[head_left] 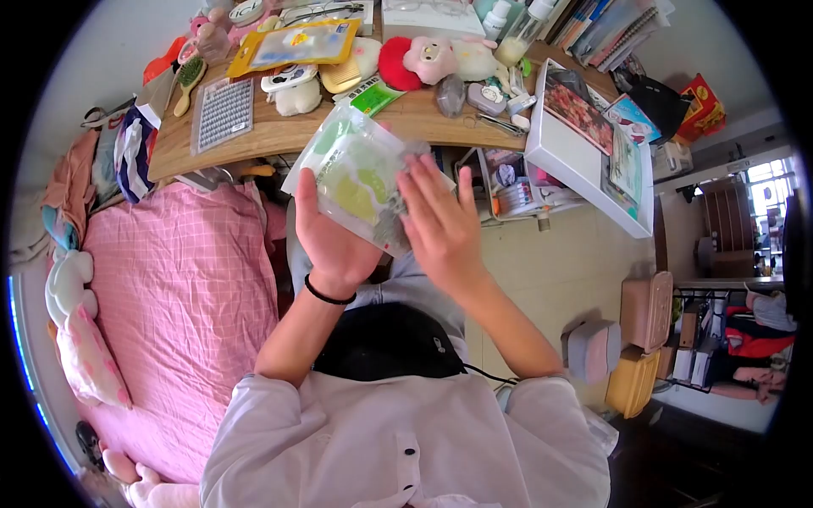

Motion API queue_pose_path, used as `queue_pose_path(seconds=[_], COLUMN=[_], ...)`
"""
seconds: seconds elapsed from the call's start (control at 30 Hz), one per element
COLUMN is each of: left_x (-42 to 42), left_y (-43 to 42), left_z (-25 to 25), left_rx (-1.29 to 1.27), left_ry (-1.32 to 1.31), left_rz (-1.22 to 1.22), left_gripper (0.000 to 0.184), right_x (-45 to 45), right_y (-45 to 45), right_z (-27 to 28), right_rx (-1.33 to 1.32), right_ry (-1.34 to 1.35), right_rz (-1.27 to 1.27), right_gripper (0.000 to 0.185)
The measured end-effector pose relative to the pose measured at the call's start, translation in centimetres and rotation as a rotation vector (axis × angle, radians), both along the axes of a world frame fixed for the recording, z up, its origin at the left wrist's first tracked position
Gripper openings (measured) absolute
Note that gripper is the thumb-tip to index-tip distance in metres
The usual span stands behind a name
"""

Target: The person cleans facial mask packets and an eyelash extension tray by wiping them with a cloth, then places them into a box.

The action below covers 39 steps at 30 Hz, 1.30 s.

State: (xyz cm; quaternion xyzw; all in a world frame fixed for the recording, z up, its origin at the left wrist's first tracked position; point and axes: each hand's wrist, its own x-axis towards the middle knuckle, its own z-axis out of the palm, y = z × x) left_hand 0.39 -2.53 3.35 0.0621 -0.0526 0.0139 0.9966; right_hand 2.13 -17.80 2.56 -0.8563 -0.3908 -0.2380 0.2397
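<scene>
A see-through plastic packet (351,182) with white and green print is held up over my lap, tilted, at the front edge of the desk. My left hand (334,241) supports it from below and behind, with the thumb up along its left side; the other fingers are mostly hidden. My right hand (445,229) lies with stretched fingers against the packet's right part. Dark grey, speckled stuff (389,224) shows there beside the fingers; I cannot tell whether it is inside the packet or on it.
The wooden desk (279,140) carries a lash tray (224,110), a hairbrush (190,80), a yellow pouch (292,46), plush toys (428,61) and tweezers (500,124). A white box (584,169) with printed cards overhangs the right edge. A pink bed (178,279) lies left.
</scene>
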Motion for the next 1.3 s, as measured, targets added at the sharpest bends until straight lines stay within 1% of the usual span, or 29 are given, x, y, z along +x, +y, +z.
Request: queue_pose_path(seconds=[0.03,0.1,0.17,0.23,0.33,0.4,0.43,0.5,0.53,0.6,0.63,0.7,0.77,0.8,0.87,0.9,0.93,0.97,1.0,1.03,1.1,1.13,1.17,1.23,1.27,1.3], left_x=[0.0,-0.2,-0.2,-0.1,0.4,0.9,0.9,0.9,0.6,-0.1,-0.3,-0.4,-0.5,-0.3,0.0,0.1,0.3,0.4,0.3,-0.1,-1.3,-1.4,-1.2,-0.5,-0.7,-0.5], left_y=[0.0,0.0,-0.1,0.0,0.0,0.0,-0.3,-0.8,-0.9,-1.1,-1.2,-1.0,-0.3,-0.3,-0.6,-0.7,-0.8,-1.1,-1.6,-1.9,-2.5,-2.9,-2.6,-1.4,-1.0,-0.8], left_z=[0.1,0.2,0.6,0.7,0.4,-0.1,-0.2,-0.2,-0.6,-0.8,-0.9,-0.8,-0.8,-0.5,0.3,0.0,-0.6,-1.0,-1.0,-0.9,-0.5,-0.4,-1.1,-2.2,-2.6,-1.7], left_rx=[0.0,-0.041,-0.022,-0.008,0.016,0.133,0.132,0.178,0.175,0.128,0.079,0.101,0.058,0.059,0.159,0.16,0.192,0.223,0.138,0.138,0.23,0.197,0.197,-0.127,-0.03,-0.028], left_ry=[0.0,0.018,0.015,0.006,0.061,0.043,0.044,0.02,0.087,0.129,0.17,0.136,0.041,0.041,0.016,0.017,0.0,-0.018,-0.078,-0.078,0.37,0.29,0.291,-0.085,-0.09,-0.092], left_rz=[0.003,-0.004,-0.006,-0.009,-0.002,0.011,0.012,-0.062,-0.091,-0.125,-0.155,-0.155,-0.187,-0.182,-0.127,-0.127,-0.159,-0.193,-0.29,-0.29,-0.216,-0.2,-0.2,-0.395,-0.395,-0.393], left_gripper=[0.077,0.078,0.078,0.078,0.078,0.076,0.076,0.075,0.073,0.07,0.067,0.069,0.071,0.071,0.072,0.072,0.074,0.077,0.075,0.075,0.076,0.078,0.078,0.083,0.083,0.083], right_x=[0.3,0.4,0.5,0.1,-1.0,-1.7,-1.8,-1.4,-0.7,0.8,1.3,1.9,1.3,0.8,-0.1,-0.5,-0.8,-0.8,-0.6,-0.4,0.3,0.9,1.4,1.9,2.0,2.1], right_y=[-0.2,-0.4,-0.5,-0.4,-0.2,0.2,0.4,0.8,0.8,0.4,0.2,-0.3,-0.5,-0.6,-0.4,0.1,0.5,0.7,0.9,1.1,1.2,1.3,1.3,0.6,0.3,0.2], right_z=[0.1,0.2,-0.1,-0.1,-0.3,-0.5,-0.4,0.0,0.2,0.4,0.6,1.0,1.0,1.0,0.8,0.4,0.2,0.4,0.6,1.0,2.0,2.3,2.5,2.6,2.5,2.3], right_rx=[0.031,0.053,0.108,0.099,0.083,0.113,0.113,0.099,0.1,-0.034,-0.034,0.009,0.015,0.017,0.019,0.057,0.094,0.094,0.076,0.058,0.059,0.039,0.017,0.017,0.027,0.036], right_ry=[-0.014,0.0,0.0,-0.006,0.009,0.104,0.105,0.154,0.152,-0.024,-0.024,0.003,0.012,0.039,0.067,0.118,0.168,0.167,0.172,0.178,0.188,0.104,0.02,0.0,0.021,0.039], right_rz=[-0.04,-0.037,-0.051,-0.046,-0.025,0.138,0.139,0.222,0.222,0.046,0.045,-0.064,-0.04,-0.008,0.026,0.126,0.224,0.222,0.273,0.325,0.279,0.174,0.068,0.017,-0.003,-0.022], right_gripper=[0.056,0.056,0.057,0.058,0.056,0.057,0.057,0.062,0.062,0.058,0.058,0.059,0.06,0.058,0.057,0.061,0.065,0.065,0.065,0.065,0.063,0.058,0.053,0.055,0.056,0.056])
